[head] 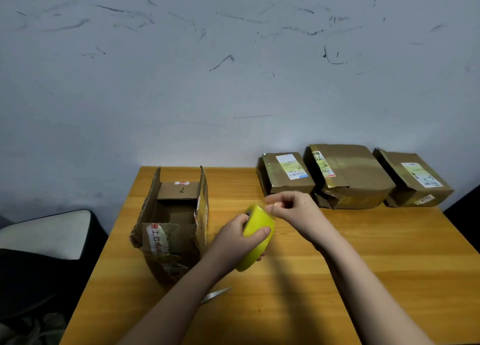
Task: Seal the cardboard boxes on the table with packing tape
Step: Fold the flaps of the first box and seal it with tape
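Note:
My left hand point(237, 234) grips a yellow roll of packing tape point(255, 237) above the middle of the wooden table point(363, 253), thumb across its outer face. My right hand point(291, 209) pinches at the roll's top edge, where the tape end seems to be. An open cardboard box point(172, 222) with its flaps up stands to the left of the roll. Three closed, taped boxes sit along the back right: a small one point(285, 174), a larger one point(349, 175) and a third point(413, 181), each with a shipping label.
Scissors blades point(217, 294) lie on the table near my left forearm, partly hidden by it. A scuffed white wall rises behind the table. A dark chair with a pale cushion point(49, 235) stands off the table's left side.

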Demonstrator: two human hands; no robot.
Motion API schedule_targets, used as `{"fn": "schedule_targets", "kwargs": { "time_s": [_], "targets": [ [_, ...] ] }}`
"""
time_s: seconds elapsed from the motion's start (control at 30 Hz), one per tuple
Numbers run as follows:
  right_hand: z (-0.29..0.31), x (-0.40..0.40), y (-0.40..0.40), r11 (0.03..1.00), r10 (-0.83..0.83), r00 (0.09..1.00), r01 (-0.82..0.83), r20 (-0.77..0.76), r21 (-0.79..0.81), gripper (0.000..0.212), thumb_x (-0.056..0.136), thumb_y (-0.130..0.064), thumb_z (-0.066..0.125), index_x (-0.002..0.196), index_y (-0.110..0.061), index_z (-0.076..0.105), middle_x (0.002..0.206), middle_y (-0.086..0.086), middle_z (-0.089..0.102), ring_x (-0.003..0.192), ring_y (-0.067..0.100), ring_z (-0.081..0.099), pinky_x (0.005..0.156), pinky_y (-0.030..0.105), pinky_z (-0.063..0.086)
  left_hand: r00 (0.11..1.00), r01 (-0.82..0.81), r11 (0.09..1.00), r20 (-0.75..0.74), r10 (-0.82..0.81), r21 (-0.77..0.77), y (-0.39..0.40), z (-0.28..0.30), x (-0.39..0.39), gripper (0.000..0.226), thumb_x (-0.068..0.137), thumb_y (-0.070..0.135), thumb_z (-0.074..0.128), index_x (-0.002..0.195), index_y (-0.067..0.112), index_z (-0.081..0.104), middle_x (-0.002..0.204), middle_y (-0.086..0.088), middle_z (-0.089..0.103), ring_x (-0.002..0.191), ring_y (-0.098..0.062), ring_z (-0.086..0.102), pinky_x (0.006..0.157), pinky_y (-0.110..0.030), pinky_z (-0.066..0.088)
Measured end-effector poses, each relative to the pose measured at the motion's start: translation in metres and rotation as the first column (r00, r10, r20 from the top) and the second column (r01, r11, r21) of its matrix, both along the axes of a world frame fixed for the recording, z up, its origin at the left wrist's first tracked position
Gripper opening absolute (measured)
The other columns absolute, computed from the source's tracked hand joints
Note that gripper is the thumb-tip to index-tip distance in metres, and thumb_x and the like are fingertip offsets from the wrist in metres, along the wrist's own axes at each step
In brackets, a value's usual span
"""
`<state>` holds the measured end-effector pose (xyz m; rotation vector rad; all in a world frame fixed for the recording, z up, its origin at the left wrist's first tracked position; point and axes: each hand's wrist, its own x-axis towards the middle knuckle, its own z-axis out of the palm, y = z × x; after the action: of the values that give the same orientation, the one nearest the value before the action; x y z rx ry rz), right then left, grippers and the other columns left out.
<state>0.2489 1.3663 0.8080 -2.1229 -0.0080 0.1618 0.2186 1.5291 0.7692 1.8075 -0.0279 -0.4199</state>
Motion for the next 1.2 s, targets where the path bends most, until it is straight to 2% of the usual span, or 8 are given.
{"fn": "schedule_targets", "kwargs": {
  "time_s": [0.13, 0.33, 0.43, 0.6, 0.73, 0.8, 0.97, 1.2],
  "targets": [
    [-0.006, 0.005, -0.001, 1.0, -0.03, 1.0, 0.03, 0.009, 0.011, 0.002, 0.082, -0.014, 0.074, 0.083, -0.013, 0.074, 0.073, 0.001, 0.063, 0.066, 0.006, 0.052, 0.069, 0.024, 0.045, 1.0, 0.02, 0.999, -0.019, -0.021, -0.028, 0.001, -0.001, 0.001, 0.036, 0.088, 0.033, 0.066, 0.115, 0.013, 0.052, 0.091, -0.013, 0.068, 0.069, -0.02, 0.071, 0.072, -0.04, 0.06],
    [-0.018, 0.006, 0.004, 0.989, -0.14, 0.973, 0.129, 0.183, 0.072, 0.026, 0.081, -0.009, 0.073, 0.069, -0.03, 0.065, 0.095, 0.007, 0.061, 0.086, 0.019, 0.058, 0.078, 0.021, 0.048, 0.993, 0.113, 0.988, 0.052, -0.108, -0.101, 0.009, -0.004, -0.004, 0.051, 0.075, 0.045, 0.07, 0.103, 0.007, 0.051, 0.094, -0.016, 0.068, 0.076, -0.016, 0.071, 0.061, -0.027, 0.052],
    [-0.024, 0.007, 0.006, 0.986, -0.164, 0.972, 0.159, 0.171, 0.042, 0.022, 0.083, -0.014, 0.071, 0.07, -0.031, 0.065, 0.077, 0.0, 0.067, 0.078, 0.019, 0.062, 0.079, 0.042, 0.053, 0.989, 0.128, 0.981, 0.093, -0.116, -0.142, 0.01, -0.008, -0.009, 0.055, 0.07, 0.05, 0.069, 0.103, 0.009, 0.052, 0.09, -0.017, 0.067, 0.075, -0.021, 0.07, 0.065, -0.029, 0.054],
    [-0.013, 0.002, 0.004, 0.956, -0.24, 0.891, 0.286, 0.384, -0.067, 0.009, 0.084, -0.031, 0.071, 0.077, -0.032, 0.066, 0.068, -0.013, 0.064, 0.073, 0.014, 0.062, 0.068, 0.041, 0.052, 0.999, 0.031, 0.972, -0.03, -0.039, -0.233, 0.009, -0.012, -0.005, 0.041, 0.084, 0.043, 0.065, 0.102, 0.009, 0.053, 0.072, -0.011, 0.066, 0.061, -0.022, 0.066, 0.061, -0.034, 0.054],
    [0.015, -0.009, 0.014, 0.919, 0.036, 0.71, 0.253, 0.703, -0.303, 0.006, 0.086, -0.031, 0.066, 0.081, -0.027, 0.068, 0.078, -0.013, 0.067, 0.075, 0.013, 0.061, 0.062, 0.033, 0.051, 0.967, -0.062, 0.979, -0.254, 0.01, -0.194, 0.002, -0.024, 0.007, 0.032, 0.094, 0.036, 0.056, 0.103, 0.006, 0.052, 0.06, -0.007, 0.067, 0.054, -0.021, 0.065, 0.059, -0.031, 0.051],
    [0.016, -0.015, 0.02, 0.879, 0.167, 0.649, 0.243, 0.742, -0.41, 0.012, 0.086, -0.034, 0.061, 0.082, -0.026, 0.068, 0.078, -0.013, 0.066, 0.073, 0.013, 0.06, 0.059, 0.029, 0.048, 0.957, -0.1, 0.976, -0.286, 0.041, -0.195, 0.0, -0.027, 0.012, 0.033, 0.094, 0.037, 0.056, 0.103, 0.006, 0.052, 0.061, -0.008, 0.068, 0.055, -0.022, 0.066, 0.059, -0.03, 0.052],
    [0.001, -0.001, 0.006, 0.922, -0.042, 0.799, 0.262, 0.6, -0.284, 0.005, 0.09, -0.028, 0.065, 0.085, -0.026, 0.065, 0.08, -0.016, 0.06, 0.078, 0.011, 0.059, 0.061, 0.027, 0.038, 0.955, 0.0, 0.979, -0.291, -0.061, -0.204, 0.005, -0.026, 0.013, 0.027, 0.094, 0.032, 0.057, 0.099, 0.006, 0.057, 0.067, -0.008, 0.07, 0.064, -0.02, 0.069, 0.067, -0.03, 0.053],
    [-0.015, 0.012, -0.001, 0.882, -0.037, 0.837, 0.284, 0.547, -0.376, 0.007, 0.094, -0.03, 0.059, 0.092, -0.023, 0.059, 0.093, -0.013, 0.051, 0.078, 0.011, 0.053, 0.059, 0.027, 0.031, 0.984, 0.031, 0.948, -0.159, -0.086, -0.317, -0.003, -0.035, -0.009, 0.046, 0.075, 0.039, 0.061, 0.107, 0.006, 0.057, 0.068, -0.011, 0.069, 0.069, -0.025, 0.065, 0.077, -0.041, 0.05]
  ]
}}
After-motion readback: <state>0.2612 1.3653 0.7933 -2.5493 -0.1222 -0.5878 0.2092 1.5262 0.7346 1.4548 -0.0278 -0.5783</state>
